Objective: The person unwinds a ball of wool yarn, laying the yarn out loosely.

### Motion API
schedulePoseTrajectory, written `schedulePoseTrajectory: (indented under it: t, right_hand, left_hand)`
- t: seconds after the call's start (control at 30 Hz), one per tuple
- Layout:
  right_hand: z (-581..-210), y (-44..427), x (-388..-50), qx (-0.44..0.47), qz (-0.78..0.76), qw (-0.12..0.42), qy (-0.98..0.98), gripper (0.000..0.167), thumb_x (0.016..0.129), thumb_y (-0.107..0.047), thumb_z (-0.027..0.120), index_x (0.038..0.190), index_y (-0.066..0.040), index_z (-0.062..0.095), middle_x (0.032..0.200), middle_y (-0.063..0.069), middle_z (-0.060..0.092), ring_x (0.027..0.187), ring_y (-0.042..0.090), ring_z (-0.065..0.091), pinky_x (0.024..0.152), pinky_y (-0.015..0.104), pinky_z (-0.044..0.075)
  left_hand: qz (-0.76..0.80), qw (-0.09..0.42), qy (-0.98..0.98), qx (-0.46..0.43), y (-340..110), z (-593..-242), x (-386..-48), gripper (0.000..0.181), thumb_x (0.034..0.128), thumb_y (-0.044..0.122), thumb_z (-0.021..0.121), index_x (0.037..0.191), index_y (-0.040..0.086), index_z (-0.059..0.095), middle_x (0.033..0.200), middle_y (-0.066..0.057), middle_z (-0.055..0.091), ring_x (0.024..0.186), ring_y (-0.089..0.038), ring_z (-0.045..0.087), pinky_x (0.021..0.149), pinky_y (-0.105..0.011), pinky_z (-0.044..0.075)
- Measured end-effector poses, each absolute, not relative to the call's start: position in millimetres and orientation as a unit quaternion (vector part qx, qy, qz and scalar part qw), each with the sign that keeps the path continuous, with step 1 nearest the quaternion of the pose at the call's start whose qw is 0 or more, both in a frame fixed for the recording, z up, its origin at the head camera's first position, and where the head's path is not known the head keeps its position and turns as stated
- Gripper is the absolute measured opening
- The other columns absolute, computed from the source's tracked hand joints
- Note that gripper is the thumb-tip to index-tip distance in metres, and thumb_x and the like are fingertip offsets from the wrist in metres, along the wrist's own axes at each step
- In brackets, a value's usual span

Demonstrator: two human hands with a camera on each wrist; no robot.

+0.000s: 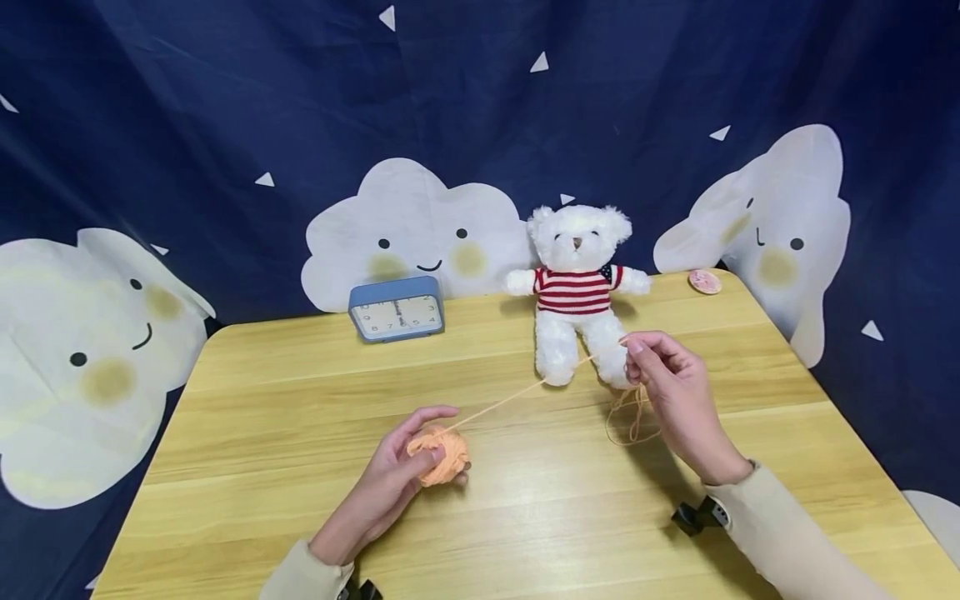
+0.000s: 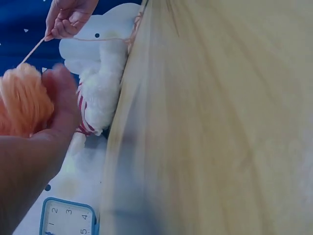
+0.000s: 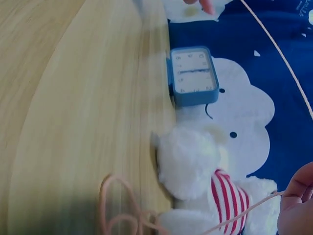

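Peach-coloured and round, a yarn ball [image 1: 453, 458] is gripped near left by the left hand [image 1: 390, 479], its taut strand [image 1: 492, 407] pinched farther, rightward, by the right hand [image 1: 682, 400]. From the left wrist, both grips are seen; from the right, loose yarn loops [image 3: 102, 203].

On the table [image 1: 262, 417], clock [image 1: 397, 310] just left of frame centre, teddy bear [image 1: 576, 292] to its right, disc [image 1: 705, 282] farther right, curtain [image 1: 465, 100] behind! Lower centre, yarn ball [image 1: 450, 457] in the left hand [image 1: 392, 473], strand [image 1: 510, 401] stretching to the right hand [image 1: 681, 396] before the bear.
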State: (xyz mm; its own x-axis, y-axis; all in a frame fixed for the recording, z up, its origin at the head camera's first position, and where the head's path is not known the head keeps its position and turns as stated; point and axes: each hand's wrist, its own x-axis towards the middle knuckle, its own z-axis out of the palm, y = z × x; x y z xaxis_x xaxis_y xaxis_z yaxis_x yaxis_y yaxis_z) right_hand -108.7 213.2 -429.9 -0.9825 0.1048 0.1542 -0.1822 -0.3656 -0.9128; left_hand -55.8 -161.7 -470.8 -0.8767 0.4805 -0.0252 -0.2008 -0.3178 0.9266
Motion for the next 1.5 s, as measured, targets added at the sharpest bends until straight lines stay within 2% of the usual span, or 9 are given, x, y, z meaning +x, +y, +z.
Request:
schedulePoseTrajectory:
  t: [0.13,0.33,0.53,0.67,0.93,1.0,1.13,1.3,1.5]
  right_hand:
    - [-434,225,-107,0.024,0.831,0.098,-0.547,0.015,0.11,0.001,0.062,0.105,0.004,0.076,0.088,0.006,0.067,0.079,0.013,0.058,0.069,0.019,0.054]
    - [-442,247,-104,0.005,0.842,0.118,-0.527,0.014,0.109,0.001,0.063,0.105,0.005,0.076,0.087,0.006,0.068,0.078,0.014,0.06,0.068,0.019,0.056]
    - [-451,275,-104,-0.01,0.849,0.124,-0.514,0.013,0.109,0.0,0.065,0.106,0.005,0.076,0.088,0.006,0.069,0.077,0.013,0.063,0.068,0.019,0.058]
    - [-459,294,-106,-0.024,0.848,0.122,-0.516,0.014,0.109,0.0,0.064,0.106,0.003,0.077,0.088,0.005,0.069,0.077,0.012,0.064,0.067,0.018,0.059]
    - [-476,326,-105,-0.07,0.818,0.09,-0.563,0.016,0.109,-0.002,0.065,0.101,-0.002,0.079,0.084,0.002,0.068,0.075,0.011,0.061,0.063,0.018,0.056]
    - [-479,334,-105,-0.09,0.789,0.072,-0.603,0.018,0.109,-0.004,0.065,0.099,-0.005,0.08,0.084,0.0,0.069,0.074,0.01,0.062,0.063,0.018,0.056]
    - [-482,350,-107,-0.12,0.695,0.012,-0.709,0.02,0.11,-0.01,0.064,0.1,-0.007,0.081,0.083,-0.005,0.07,0.073,0.008,0.063,0.063,0.018,0.057]
    - [-484,355,-111,-0.094,0.577,-0.081,-0.807,0.027,0.113,-0.015,0.06,0.115,0.009,0.073,0.087,-0.009,0.07,0.076,0.004,0.063,0.067,0.018,0.057]
    - [-480,349,-112,-0.061,0.565,-0.11,-0.816,0.033,0.114,-0.011,0.054,0.129,0.018,0.062,0.099,-0.009,0.073,0.086,0.0,0.067,0.074,0.018,0.058]
  left_hand:
    - [0.805,0.188,0.547,0.13,-163,-471,-56,0.042,0.1079,-0.004,0.058,0.149,-0.008,0.05,0.121,-0.018,0.064,0.088,-0.022,0.068,0.075,-0.029,0.064]
    - [0.793,0.169,0.576,0.105,-167,-470,-56,0.035,0.1087,0.002,0.062,0.143,-0.001,0.057,0.119,-0.012,0.071,0.079,-0.012,0.059,0.061,-0.02,0.049]
    - [0.789,0.161,0.581,0.121,-170,-470,-57,0.039,0.1083,0.0,0.06,0.147,-0.001,0.055,0.12,-0.013,0.072,0.095,-0.016,0.07,0.073,-0.023,0.06]
    - [0.792,0.146,0.581,0.119,-171,-470,-57,0.04,0.1088,-0.001,0.059,0.147,-0.004,0.05,0.118,-0.015,0.072,0.098,-0.018,0.071,0.075,-0.024,0.063]
    - [0.77,0.027,0.637,0.0,-165,-468,-55,0.042,0.1038,-0.002,0.069,0.141,-0.008,0.05,0.12,-0.018,0.062,0.088,-0.017,0.067,0.067,-0.028,0.064]
    - [0.764,0.009,0.645,-0.007,-163,-468,-56,0.042,0.1029,-0.005,0.069,0.139,-0.01,0.05,0.12,-0.017,0.061,0.092,-0.017,0.068,0.071,-0.027,0.064]
    - [0.766,-0.009,0.643,0.006,-162,-468,-57,0.048,0.0996,-0.013,0.068,0.143,-0.013,0.048,0.132,-0.017,0.06,0.112,-0.018,0.067,0.09,-0.025,0.062]
    - [0.771,0.0,0.637,0.016,-163,-468,-58,0.055,0.0996,-0.013,0.067,0.151,-0.012,0.046,0.139,-0.018,0.06,0.12,-0.019,0.067,0.098,-0.028,0.06]
    - [0.766,0.02,0.642,0.026,-159,-461,-58,0.058,0.1042,-0.008,0.063,0.158,-0.008,0.04,0.147,-0.02,0.054,0.128,-0.019,0.064,0.106,-0.03,0.056]
